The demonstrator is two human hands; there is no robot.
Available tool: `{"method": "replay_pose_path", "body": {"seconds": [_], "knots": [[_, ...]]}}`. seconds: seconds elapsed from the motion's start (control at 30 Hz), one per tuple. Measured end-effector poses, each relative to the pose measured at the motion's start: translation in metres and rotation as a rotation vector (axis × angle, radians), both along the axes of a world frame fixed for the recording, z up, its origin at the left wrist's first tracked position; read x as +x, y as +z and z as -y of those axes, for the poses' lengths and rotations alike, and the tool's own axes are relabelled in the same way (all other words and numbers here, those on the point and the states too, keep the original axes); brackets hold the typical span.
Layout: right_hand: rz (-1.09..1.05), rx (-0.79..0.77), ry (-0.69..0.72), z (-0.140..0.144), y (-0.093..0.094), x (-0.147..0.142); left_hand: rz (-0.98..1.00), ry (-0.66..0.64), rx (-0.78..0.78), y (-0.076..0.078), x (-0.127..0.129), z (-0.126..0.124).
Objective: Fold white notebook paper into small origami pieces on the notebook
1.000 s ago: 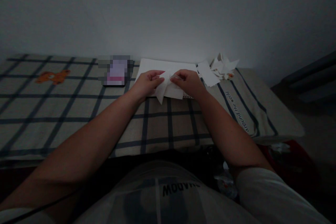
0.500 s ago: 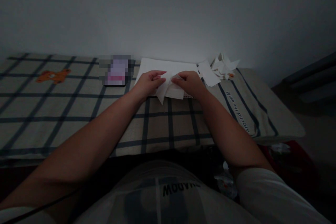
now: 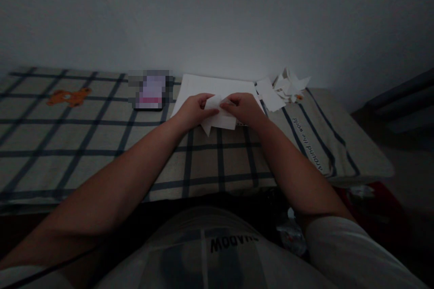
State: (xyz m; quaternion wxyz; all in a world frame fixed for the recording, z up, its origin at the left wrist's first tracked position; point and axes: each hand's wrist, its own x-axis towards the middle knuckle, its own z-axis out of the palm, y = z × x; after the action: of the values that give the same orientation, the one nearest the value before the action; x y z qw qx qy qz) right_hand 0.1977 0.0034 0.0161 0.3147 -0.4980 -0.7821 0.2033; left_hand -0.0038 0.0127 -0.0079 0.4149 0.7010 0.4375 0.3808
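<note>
A small folded piece of white paper (image 3: 224, 120) is held between both hands, with a pointed corner hanging down at its left. My left hand (image 3: 195, 110) pinches its left side between thumb and fingers. On the other side, my right hand (image 3: 244, 107) grips the upper right part in a pinch. Beneath the hands lies a white paper pad (image 3: 217, 85), its near edge lined with small holes or rings. How the paper is folded inside the fingers is partly hidden.
Left of the pad lies a phone (image 3: 151, 92). An orange bear-shaped piece (image 3: 69, 97) is farther left. White paper strips (image 3: 270, 94) and a pile of folded paper (image 3: 290, 85) sit at right, on a checked tablecloth (image 3: 203, 162) against the wall (image 3: 217, 18).
My left hand has closed in on the folded paper and now pinches it, where before its fingers were apart. A flap of the paper now stands up between the hands.
</note>
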Motion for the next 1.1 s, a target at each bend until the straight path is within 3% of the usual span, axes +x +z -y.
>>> {"method": "replay_pose_path", "body": {"seconds": [0.27,0.53,0.77,1.1], "knots": [[-0.015,-0.007,-0.011,0.0011,-0.001,-0.0007,-0.094,0.016,0.02,0.0014,0.0004,0.003],[-0.07,0.016,-0.026,-0.0006,-0.002,0.0013,-0.158,0.11,0.075,0.0029,-0.0031,0.0008],[-0.017,0.016,-0.042,-0.0028,-0.0024,0.0034,-0.265,0.097,0.185,0.0038,0.0006,0.0047],[-0.022,0.028,-0.028,0.0007,-0.0032,0.0009,-0.28,0.038,0.204,0.0053,0.0007,0.0066]]}}
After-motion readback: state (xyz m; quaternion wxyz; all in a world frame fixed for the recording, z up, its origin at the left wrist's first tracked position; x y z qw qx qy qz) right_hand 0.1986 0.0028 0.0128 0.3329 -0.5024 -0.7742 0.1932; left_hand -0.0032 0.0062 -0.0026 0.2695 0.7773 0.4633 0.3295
